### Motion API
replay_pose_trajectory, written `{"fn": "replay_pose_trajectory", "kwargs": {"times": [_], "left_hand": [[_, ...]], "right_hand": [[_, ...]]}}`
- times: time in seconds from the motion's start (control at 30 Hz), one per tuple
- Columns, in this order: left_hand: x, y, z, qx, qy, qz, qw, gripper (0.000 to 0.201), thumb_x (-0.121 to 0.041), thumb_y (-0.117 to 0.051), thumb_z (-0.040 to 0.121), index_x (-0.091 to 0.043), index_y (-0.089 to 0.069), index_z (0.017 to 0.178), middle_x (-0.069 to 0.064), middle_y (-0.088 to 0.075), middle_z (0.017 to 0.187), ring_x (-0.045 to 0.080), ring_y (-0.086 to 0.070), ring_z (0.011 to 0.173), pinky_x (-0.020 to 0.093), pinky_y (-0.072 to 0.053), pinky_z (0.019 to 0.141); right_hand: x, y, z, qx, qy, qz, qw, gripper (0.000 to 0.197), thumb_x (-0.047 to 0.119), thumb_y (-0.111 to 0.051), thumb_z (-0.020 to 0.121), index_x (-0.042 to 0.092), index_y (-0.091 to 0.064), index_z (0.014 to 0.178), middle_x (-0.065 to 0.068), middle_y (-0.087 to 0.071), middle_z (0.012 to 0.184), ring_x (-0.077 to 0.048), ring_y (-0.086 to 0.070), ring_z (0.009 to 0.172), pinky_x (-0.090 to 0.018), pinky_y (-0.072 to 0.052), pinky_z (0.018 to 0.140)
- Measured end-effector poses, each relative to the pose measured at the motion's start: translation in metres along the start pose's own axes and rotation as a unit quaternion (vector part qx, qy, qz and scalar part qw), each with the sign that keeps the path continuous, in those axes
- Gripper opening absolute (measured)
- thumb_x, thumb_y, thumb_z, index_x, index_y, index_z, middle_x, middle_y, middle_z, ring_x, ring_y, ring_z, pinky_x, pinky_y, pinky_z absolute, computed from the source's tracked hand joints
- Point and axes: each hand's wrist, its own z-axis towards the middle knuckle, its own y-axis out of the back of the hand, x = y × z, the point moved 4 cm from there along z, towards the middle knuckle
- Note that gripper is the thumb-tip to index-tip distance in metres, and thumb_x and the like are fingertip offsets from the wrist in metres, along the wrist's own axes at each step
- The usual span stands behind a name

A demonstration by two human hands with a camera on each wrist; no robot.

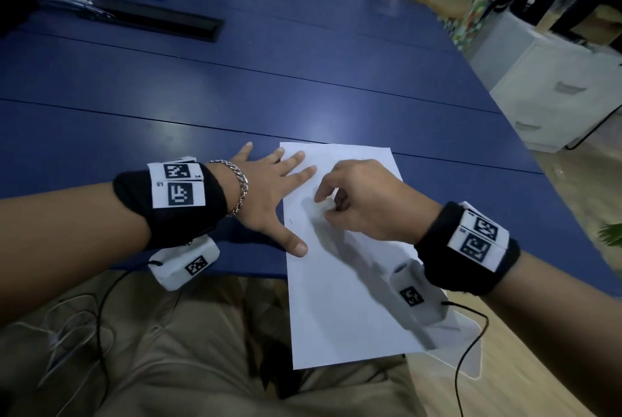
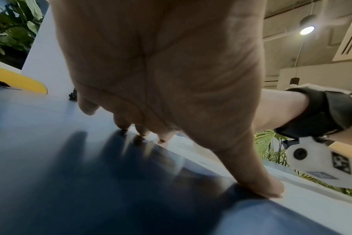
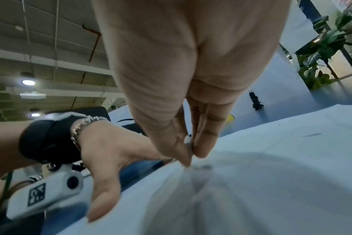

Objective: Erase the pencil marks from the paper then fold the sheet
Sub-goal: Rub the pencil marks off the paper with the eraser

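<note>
Two jobs here: left hand [image 1: 266,194] flat, fingers spread, pins the white paper sheet [image 1: 340,298] to the blue desk [image 1: 202,96] while right hand [image 1: 367,204], pinching a small white eraser [image 1: 323,205], should rub lightly, away from the pinned edge.

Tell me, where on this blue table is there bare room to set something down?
The blue table is bare beyond the paper, up to the black slot, and left of the left hand. It is crowded near the front edge: the left hand presses the sheet's left edge while the right hand pinches a small white eraser on it.
</note>
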Motion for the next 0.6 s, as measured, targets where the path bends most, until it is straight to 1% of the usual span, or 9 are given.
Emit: {"fn": "replay_pose_trajectory", "kwargs": {"times": [0.13,0.2,0.27,0.3,0.37,0.43,0.47,0.5,0.6], "left_hand": [[0.0,0.0,0.001,0.0,-0.002,0.011,1.0,0.144,-0.109,-0.042,0.053,-0.039,0.027,0.158,-0.006,0.032,0.168,0.025,0.023,0.157,0.069,0.014,0.12],[0.001,0.0,0.001,0.0,-0.001,0.008,1.0,0.144,-0.109,-0.041,0.052,-0.04,0.028,0.158,-0.007,0.033,0.168,0.026,0.024,0.157,0.069,0.014,0.12],[0.001,-0.001,0.002,0.0,-0.002,0.003,1.0,0.144,-0.109,-0.041,0.052,-0.04,0.028,0.157,-0.008,0.034,0.167,0.026,0.025,0.157,0.069,0.014,0.12],[0.001,-0.002,0.002,-0.001,-0.002,0.002,1.0,0.144,-0.109,-0.042,0.052,-0.04,0.029,0.157,-0.008,0.034,0.167,0.026,0.025,0.157,0.069,0.014,0.12],[0.002,-0.002,0.003,-0.001,-0.001,-0.001,1.0,0.144,-0.11,-0.042,0.051,-0.041,0.029,0.157,-0.008,0.034,0.167,0.026,0.025,0.157,0.069,0.014,0.12],[0.002,-0.002,0.003,0.0,0.0,-0.003,1.0,0.145,-0.11,-0.041,0.05,-0.042,0.029,0.156,-0.009,0.034,0.167,0.026,0.025,0.157,0.07,0.012,0.12],[0.002,-0.002,0.003,0.001,0.0,-0.004,1.0,0.145,-0.11,-0.041,0.05,-0.042,0.029,0.156,-0.009,0.034,0.167,0.026,0.025,0.156,0.07,0.011,0.12],[0.002,-0.003,0.003,0.003,0.001,-0.005,1.0,0.145,-0.11,-0.041,0.05,-0.042,0.029,0.156,-0.008,0.034,0.167,0.026,0.026,0.156,0.071,0.011,0.12],[0.002,-0.002,0.003,0.003,0.0,-0.002,1.0,0.145,-0.11,-0.042,0.05,-0.041,0.029,0.156,-0.008,0.034,0.167,0.027,0.026,0.156,0.071,0.011,0.119]], "right_hand": [[-0.007,-0.002,0.01,-0.029,-0.04,-0.021,0.999,0.022,0.02,-0.07,0.078,0.02,-0.074,0.1,0.008,-0.061,0.084,-0.016,-0.062,0.08,-0.027,-0.05,0.071],[0.003,-0.006,0.004,-0.006,-0.008,-0.03,1.0,0.019,0.023,-0.071,0.077,0.021,-0.075,0.096,0.009,-0.064,0.08,-0.015,-0.06,0.075,-0.028,-0.05,0.068],[0.015,-0.011,-0.002,0.04,0.03,-0.038,0.998,0.016,0.026,-0.07,0.079,0.022,-0.075,0.093,0.01,-0.065,0.079,-0.013,-0.057,0.071,-0.028,-0.049,0.067],[0.016,-0.01,-0.001,0.047,0.032,-0.043,0.997,0.015,0.027,-0.07,0.079,0.022,-0.076,0.093,0.009,-0.066,0.079,-0.013,-0.058,0.071,-0.028,-0.05,0.068],[0.003,-0.004,0.007,0.019,0.002,-0.045,0.999,0.018,0.025,-0.07,0.079,0.02,-0.076,0.094,0.008,-0.066,0.08,-0.015,-0.06,0.074,-0.03,-0.052,0.069],[-0.008,0.0,0.012,-0.014,-0.037,-0.041,0.998,0.021,0.022,-0.069,0.079,0.019,-0.075,0.098,0.007,-0.063,0.082,-0.017,-0.061,0.078,-0.03,-0.053,0.069],[-0.008,-0.002,0.011,-0.018,-0.037,-0.044,0.998,0.022,0.022,-0.069,0.078,0.019,-0.075,0.099,0.008,-0.061,0.081,-0.017,-0.06,0.078,-0.03,-0.052,0.069],[-0.003,-0.005,0.009,-0.012,-0.021,-0.049,0.999,0.021,0.023,-0.069,0.077,0.02,-0.075,0.098,0.009,-0.06,0.08,-0.015,-0.058,0.075,-0.03,-0.052,0.069],[0.014,-0.012,-0.004,0.051,0.027,-0.033,0.998,0.017,0.026,-0.07,0.078,0.023,-0.077,0.094,0.013,-0.063,0.077,-0.01,-0.055,0.069,-0.027,-0.05,0.067]]}}
